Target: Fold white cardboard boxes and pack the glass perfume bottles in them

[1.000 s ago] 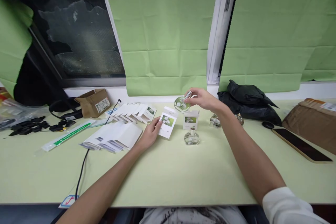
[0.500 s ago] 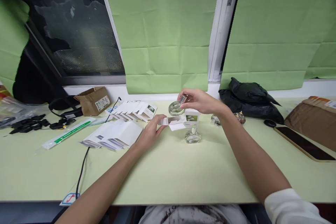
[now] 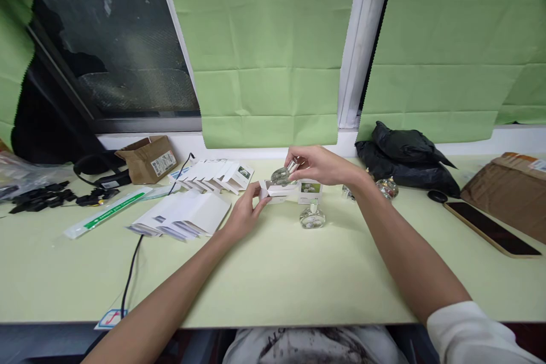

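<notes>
My right hand (image 3: 316, 164) holds a small round glass bottle (image 3: 280, 177) by its silver cap, tilted, its body partly down in the mouth of a small white carton (image 3: 276, 191). My left hand (image 3: 244, 213) grips that carton at its left side, holding it just above the pale green table (image 3: 277, 273). A closed white box with a green flower picture (image 3: 310, 190) stands right behind the carton. Another glass bottle (image 3: 312, 217) stands upright on the table in front of that box.
Flat white cartons lie in a fan (image 3: 215, 173) and a stack (image 3: 183, 216) at left. More glass bottles (image 3: 386, 186) sit by a black bag (image 3: 405, 159). A phone (image 3: 490, 228), brown parcels (image 3: 509, 190), a cardboard box (image 3: 147, 159), black cable (image 3: 130, 273) and black clips (image 3: 40, 196) surround.
The left hand turned the flat-faced carton so its open end faces up. The right hand brought the bottle left and down into the carton's mouth.
</notes>
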`<state>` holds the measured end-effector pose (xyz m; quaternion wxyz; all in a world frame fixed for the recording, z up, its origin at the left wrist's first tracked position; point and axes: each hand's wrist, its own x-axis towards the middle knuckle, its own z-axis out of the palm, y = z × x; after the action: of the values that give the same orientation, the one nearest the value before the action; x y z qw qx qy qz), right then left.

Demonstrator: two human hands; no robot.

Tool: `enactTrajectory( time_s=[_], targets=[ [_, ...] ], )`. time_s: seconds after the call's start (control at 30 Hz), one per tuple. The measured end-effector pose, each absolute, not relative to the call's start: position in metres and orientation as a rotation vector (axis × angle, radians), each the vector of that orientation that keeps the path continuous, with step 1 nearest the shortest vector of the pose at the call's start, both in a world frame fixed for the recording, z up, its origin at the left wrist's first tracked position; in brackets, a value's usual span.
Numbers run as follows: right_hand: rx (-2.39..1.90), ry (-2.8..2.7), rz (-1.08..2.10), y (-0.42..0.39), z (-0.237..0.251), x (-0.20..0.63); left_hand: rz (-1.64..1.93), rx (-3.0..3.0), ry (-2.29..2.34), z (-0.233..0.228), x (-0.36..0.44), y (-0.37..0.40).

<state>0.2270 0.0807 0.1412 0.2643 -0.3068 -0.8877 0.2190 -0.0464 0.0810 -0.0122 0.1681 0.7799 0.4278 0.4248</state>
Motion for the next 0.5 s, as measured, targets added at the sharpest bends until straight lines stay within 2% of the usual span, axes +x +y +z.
enactTrajectory(
  time_s=[0.2, 0.5],
  targets=[
    [-0.850, -2.471, 0.438, 0.090, 0.136, 0.221, 1.179, 2.244, 1.225, -0.009, -0.042, 0.074],
    [-0.917, -2.527, 0.524, 0.095, 0.117, 0.206, 1.090, 1.956, 1.068, -0.015, -0.024, 0.069]
  ],
)
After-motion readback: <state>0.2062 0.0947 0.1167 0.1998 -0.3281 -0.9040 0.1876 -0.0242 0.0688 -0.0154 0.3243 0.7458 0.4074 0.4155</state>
